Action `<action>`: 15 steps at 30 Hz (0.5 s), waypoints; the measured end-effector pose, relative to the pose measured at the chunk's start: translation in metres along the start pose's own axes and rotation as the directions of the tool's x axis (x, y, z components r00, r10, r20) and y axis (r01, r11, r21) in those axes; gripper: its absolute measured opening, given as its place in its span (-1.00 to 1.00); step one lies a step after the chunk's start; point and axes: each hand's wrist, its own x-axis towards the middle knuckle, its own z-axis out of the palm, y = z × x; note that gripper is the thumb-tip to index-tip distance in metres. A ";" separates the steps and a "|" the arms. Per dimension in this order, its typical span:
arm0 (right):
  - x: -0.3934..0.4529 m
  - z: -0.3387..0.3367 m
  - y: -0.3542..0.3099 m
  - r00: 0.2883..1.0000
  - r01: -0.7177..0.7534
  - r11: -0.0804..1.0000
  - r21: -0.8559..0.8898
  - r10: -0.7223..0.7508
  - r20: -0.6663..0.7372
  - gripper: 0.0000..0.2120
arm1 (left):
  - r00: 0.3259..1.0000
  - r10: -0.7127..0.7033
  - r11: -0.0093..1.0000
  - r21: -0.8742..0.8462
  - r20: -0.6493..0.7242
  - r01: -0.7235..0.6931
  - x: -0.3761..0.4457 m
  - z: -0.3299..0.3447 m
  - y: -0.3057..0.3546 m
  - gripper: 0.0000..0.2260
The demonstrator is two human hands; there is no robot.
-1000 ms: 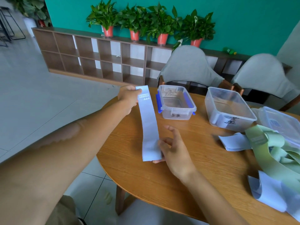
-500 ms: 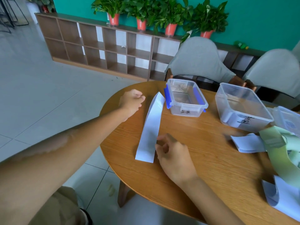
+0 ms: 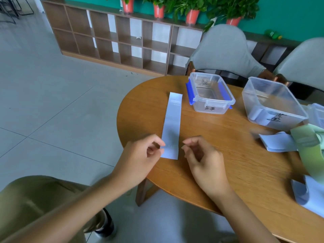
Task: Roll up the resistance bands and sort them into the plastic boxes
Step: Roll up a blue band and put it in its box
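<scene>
A light blue resistance band lies flat and straight on the round wooden table, its near end pointing toward me. My left hand pinches the band's near left corner between thumb and forefinger. My right hand hovers just right of the same end with loosely curled fingers, holding nothing. Behind the band stands a clear plastic box with blue clips, and to its right a second clear labelled box.
More bands lie in a pile at the right: a folded light blue one, a green one, another light blue one. A third box is cut off by the right edge. Two grey chairs stand behind the table.
The band, held stretched above the table a second ago, now lies flat. My left hand came back from the far end to the near left corner; my right hand shifted off the band.
</scene>
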 end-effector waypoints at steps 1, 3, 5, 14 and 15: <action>-0.002 -0.001 -0.002 0.999 0.045 0.999 -0.022 -0.045 0.001 -0.80 | 0.999 0.042 0.999 0.008 -0.008 -0.042 -0.006 0.002 -0.001 -0.89; -0.007 -0.003 -0.006 0.991 0.135 0.989 -0.063 -0.133 0.034 -0.77 | 0.993 0.119 0.992 0.035 -0.020 -0.118 -0.012 0.008 -0.004 -0.88; -0.011 -0.004 -0.005 0.977 0.206 0.974 -0.095 -0.198 0.083 -0.75 | 0.982 0.189 0.978 0.098 -0.028 -0.186 -0.014 0.013 -0.006 -0.90; -0.016 0.003 0.003 0.939 0.341 0.888 -0.308 -0.303 0.166 -0.74 | 0.924 0.381 0.836 0.428 -0.003 -0.343 -0.012 0.017 -0.012 -0.97; -0.016 0.003 0.004 0.937 0.347 0.879 -0.327 -0.309 0.164 -0.75 | 0.919 0.394 0.823 0.442 0.006 -0.356 -0.011 0.016 -0.012 -0.97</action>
